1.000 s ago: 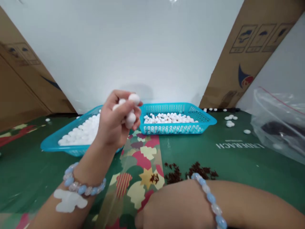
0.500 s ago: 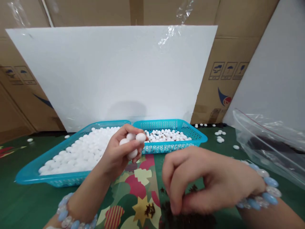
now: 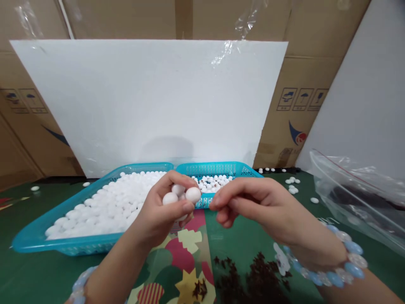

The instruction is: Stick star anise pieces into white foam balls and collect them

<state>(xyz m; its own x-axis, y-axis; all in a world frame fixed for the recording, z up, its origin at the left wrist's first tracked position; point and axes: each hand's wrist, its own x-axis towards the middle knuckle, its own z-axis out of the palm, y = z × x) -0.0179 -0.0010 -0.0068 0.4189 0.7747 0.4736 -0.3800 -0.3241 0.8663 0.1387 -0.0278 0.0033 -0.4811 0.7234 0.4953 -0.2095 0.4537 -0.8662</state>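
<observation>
Right hand (image 3: 268, 211) has risen off the dark brown crumbs (image 3: 253, 278), pinched fingers (image 3: 218, 202) nearing the small white round beads (image 3: 183, 195) clenched in left hand (image 3: 161, 215).

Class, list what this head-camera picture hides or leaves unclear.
Head view:
- How many small white balls the left hand holds: its fingers cover some.
- Whether the right hand pinches anything: too small.
- Dark contents of the clear plastic bag: blurred by film.
- Both forearms: cut by the bottom edge.
</observation>
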